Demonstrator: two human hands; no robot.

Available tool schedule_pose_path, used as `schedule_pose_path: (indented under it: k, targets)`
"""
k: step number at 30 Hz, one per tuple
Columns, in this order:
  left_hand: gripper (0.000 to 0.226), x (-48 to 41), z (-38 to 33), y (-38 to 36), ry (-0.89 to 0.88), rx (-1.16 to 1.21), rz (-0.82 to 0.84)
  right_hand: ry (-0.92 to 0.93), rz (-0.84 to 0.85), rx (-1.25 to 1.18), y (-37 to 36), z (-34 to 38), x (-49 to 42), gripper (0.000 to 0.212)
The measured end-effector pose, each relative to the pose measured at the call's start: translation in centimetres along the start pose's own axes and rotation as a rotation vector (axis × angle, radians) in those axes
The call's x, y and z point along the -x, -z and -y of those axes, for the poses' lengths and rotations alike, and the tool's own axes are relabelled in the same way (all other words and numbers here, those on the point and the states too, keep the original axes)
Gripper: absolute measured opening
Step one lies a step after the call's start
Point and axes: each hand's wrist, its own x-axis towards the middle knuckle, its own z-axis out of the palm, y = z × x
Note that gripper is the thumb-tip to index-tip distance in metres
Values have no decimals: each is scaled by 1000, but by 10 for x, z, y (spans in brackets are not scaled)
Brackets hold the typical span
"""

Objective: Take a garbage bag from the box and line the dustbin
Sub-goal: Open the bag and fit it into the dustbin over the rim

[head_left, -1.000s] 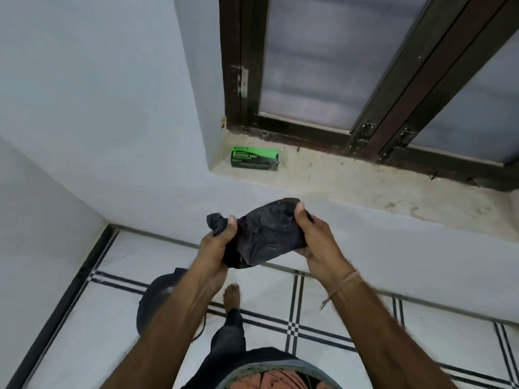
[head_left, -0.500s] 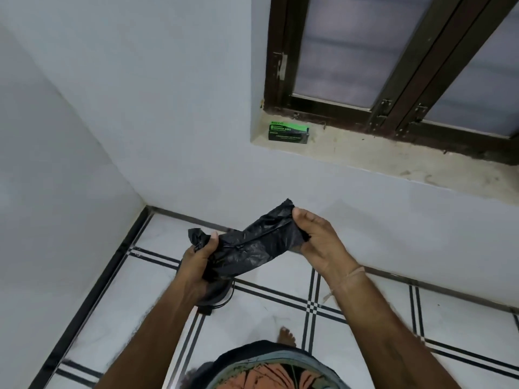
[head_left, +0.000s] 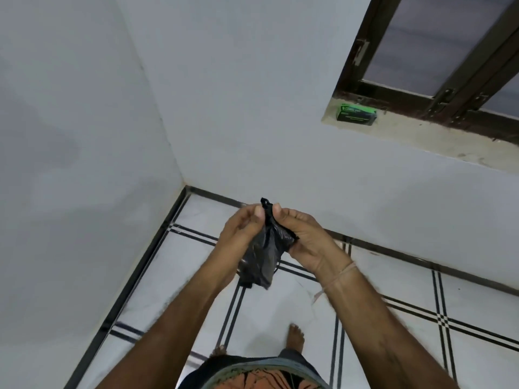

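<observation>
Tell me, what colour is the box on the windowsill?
The garbage bag box is green and black; the head view shows it.

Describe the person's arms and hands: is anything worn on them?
The left forearm and the right forearm are bare, no sleeves in view. The left hand and the right hand have no gloves. A thin pale thread is tied round the right wrist, one loose end hanging.

Soft, even daylight came from the window (head_left: 438,43); the wall (head_left: 252,80) lines bowed outward, and the forearms (head_left: 179,318) looked slightly blurred.
</observation>
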Motion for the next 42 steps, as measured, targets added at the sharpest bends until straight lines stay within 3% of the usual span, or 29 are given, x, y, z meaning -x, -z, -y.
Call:
schedule_pose_path:
  k: [4,11,18,20,22,23,26,28,34,42]
  targets:
    - [30,4,0,17,-41,158,-69,55,44,-21,-17,-6,20,55]
    - [25,11,0,22,-9,255,-96,-1,33,108,-13,-18,48,33]
    - [33,13,-7,10,49,290,-105,74,-73,18,-18,-18,54,14]
    - [29,13,-6,4,66,230,-204,88,-79,-6,-17,-17,54,18]
    - [25,19,-8,-2,7,73,-380,90,-89,-31,-19,-13,55,21]
    - [20,24,-9,-5,-43,47,-392,88,-87,-46,-20,-12,55,18]
    - [34,37,-17,-15,-57,195,-132,81,-57,-64,-23,-10,54,17]
    - [42,40,-20,-20,-51,239,-59,67,-22,-58,-25,-11,52,20]
    - [20,38,-22,-19,-13,377,-109,37,17,-47,-27,-12,47,27]
    - [16,17,-35,-21,130,460,-64,61,-32,-104,-25,-3,37,26]
